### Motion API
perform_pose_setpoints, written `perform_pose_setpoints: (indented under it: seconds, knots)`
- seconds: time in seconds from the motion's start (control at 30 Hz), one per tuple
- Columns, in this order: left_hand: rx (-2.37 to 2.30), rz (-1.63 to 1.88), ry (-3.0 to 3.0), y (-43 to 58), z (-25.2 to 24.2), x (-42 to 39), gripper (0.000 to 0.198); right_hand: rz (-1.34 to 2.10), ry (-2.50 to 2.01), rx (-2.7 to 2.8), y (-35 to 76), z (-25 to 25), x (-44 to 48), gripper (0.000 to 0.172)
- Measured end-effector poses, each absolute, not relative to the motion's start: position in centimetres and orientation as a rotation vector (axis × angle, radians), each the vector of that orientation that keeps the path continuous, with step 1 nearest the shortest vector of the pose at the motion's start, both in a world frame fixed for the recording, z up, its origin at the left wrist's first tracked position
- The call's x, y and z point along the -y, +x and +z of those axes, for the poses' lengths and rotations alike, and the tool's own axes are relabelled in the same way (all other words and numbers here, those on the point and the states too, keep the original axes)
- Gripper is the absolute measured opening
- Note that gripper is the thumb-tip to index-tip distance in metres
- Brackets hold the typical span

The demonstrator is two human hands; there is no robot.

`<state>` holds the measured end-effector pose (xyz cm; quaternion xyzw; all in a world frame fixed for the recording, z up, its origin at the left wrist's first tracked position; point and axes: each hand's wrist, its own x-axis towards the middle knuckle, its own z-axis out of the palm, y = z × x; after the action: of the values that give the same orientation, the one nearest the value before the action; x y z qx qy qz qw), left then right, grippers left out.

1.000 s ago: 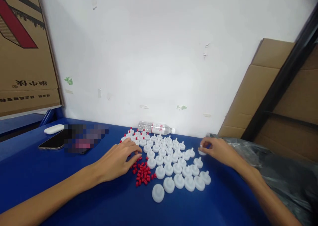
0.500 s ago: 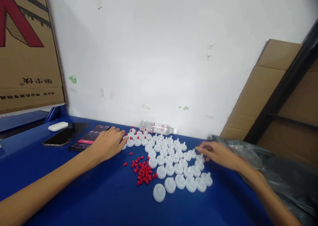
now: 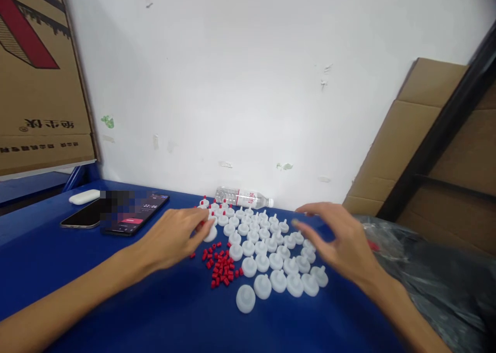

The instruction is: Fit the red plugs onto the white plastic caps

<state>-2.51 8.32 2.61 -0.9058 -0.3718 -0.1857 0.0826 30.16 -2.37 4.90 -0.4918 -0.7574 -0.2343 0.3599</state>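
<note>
My left hand [image 3: 174,236] is at the left of the group of white nozzle caps, thumb and fingertips drawn together around the top of one white nozzle cap [image 3: 210,233]. A bit of red shows between those fingers; the grip itself is partly hidden. Over the right side of the group, my right hand [image 3: 343,239] has thumb and fingers spread, with nothing visible in it. Several bare white nozzle caps [image 3: 276,261] stand in loose rows below it. Small red tips [image 3: 222,265] lie in a pile, and red-tipped caps [image 3: 222,218] stand at the back left.
A clear plastic bottle [image 3: 244,197] lies along the wall. Two phones, one a dark phone [image 3: 132,224] with a lit timer, and a white case [image 3: 84,197] are at left on the blue table [image 3: 163,311]. Dark plastic sheeting [image 3: 434,280] is at right.
My left hand has moved right and slightly nearer, and a white cap now shows at its fingertips. My right hand has lifted from the right-hand caps and spread its fingers. The view has shifted slightly.
</note>
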Motion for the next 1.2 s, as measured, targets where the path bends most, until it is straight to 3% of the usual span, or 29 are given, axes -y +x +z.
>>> perform_pose_setpoints:
  seconds: [0.13,0.23,0.37,0.53,0.73,0.93,1.1,1.2]
  knots:
    - [0.602,-0.710,-2.952,-0.9,1.1,-4.9,0.029,-0.508,-1.015,2.229,25.5,3.9,4.2,0.059]
    - [0.386,-0.843,-2.935,-0.2,0.1,-3.5,0.026,-0.429,-0.931,2.286,22.8,2.5,4.9,0.068]
    - [0.288,-0.955,-2.941,-0.2,-0.2,-3.1,0.022,-0.369,-0.912,2.272,21.4,1.3,4.9,0.045]
    - [0.292,-0.798,-3.023,-0.4,0.3,-3.1,0.016,-0.411,-0.874,2.318,21.3,1.4,4.3,0.016]
    - [0.413,-0.862,-3.217,0.0,1.0,-3.3,0.029,-0.699,-0.873,2.338,22.0,2.3,3.9,0.020]
    - [1.182,-1.412,-3.141,-1.8,2.0,-6.7,0.046,-0.843,-1.128,2.113,28.8,2.9,1.7,0.020]
    - [1.198,-0.856,-2.930,-2.3,1.5,-9.4,0.032,-0.557,-1.716,1.657,33.8,3.5,0.3,0.024]
    - [1.230,-0.737,-2.952,-2.2,0.7,-10.0,0.024,-0.395,-1.830,1.691,35.1,3.2,-0.2,0.023]
